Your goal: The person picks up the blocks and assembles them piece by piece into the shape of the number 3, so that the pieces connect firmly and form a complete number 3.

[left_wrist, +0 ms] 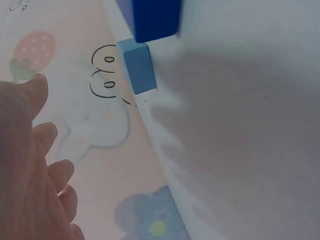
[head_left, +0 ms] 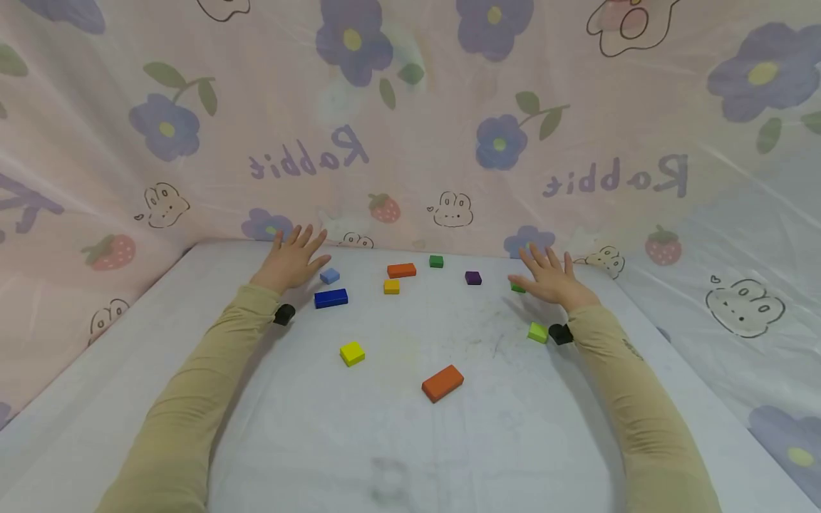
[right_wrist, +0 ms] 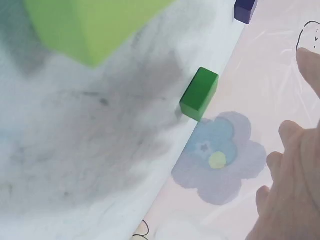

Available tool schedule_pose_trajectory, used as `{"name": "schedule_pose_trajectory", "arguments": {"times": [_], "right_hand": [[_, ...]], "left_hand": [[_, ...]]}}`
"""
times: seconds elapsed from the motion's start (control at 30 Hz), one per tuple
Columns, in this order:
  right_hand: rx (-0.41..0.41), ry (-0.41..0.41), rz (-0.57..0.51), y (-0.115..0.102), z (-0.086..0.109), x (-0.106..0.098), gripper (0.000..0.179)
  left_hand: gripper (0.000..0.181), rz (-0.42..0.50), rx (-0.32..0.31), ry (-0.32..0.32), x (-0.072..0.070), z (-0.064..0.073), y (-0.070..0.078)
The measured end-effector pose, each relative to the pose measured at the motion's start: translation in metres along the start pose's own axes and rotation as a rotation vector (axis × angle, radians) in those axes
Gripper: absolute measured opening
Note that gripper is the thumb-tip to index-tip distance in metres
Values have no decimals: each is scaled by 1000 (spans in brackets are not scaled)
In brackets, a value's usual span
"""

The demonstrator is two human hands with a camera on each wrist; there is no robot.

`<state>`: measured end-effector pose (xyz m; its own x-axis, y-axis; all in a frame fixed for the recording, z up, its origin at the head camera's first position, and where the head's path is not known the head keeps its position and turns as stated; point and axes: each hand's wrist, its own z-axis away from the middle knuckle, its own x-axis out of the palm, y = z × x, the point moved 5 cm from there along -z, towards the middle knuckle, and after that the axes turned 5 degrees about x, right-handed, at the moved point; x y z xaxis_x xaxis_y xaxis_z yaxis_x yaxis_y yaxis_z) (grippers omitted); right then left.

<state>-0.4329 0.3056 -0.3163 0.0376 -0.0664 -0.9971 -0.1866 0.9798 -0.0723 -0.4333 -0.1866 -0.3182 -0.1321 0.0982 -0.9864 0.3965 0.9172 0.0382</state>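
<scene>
My left hand is held with its fingers spread, empty, at the far left of the table. Nearest to it are a light blue block and a dark blue block; both also show in the left wrist view. On the far right, my right hand also has spread fingers and holds nothing. A green block is partly hidden behind its thumb in the head view, while the right wrist view shows that green block whole. Close to the right wrist lies a lime green block.
Between the hands lie an orange block, an amber block, a green block and a purple block. Nearer are a yellow block and another orange block. A printed curtain rises behind the table.
</scene>
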Motion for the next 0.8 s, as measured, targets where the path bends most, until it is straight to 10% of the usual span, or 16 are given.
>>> {"name": "schedule_pose_trajectory", "arguments": {"times": [0.8], "right_hand": [[-180,53,-59,-66,-28,-23,79]], "left_hand": [[61,346,40,39,-33,5,-16]]}}
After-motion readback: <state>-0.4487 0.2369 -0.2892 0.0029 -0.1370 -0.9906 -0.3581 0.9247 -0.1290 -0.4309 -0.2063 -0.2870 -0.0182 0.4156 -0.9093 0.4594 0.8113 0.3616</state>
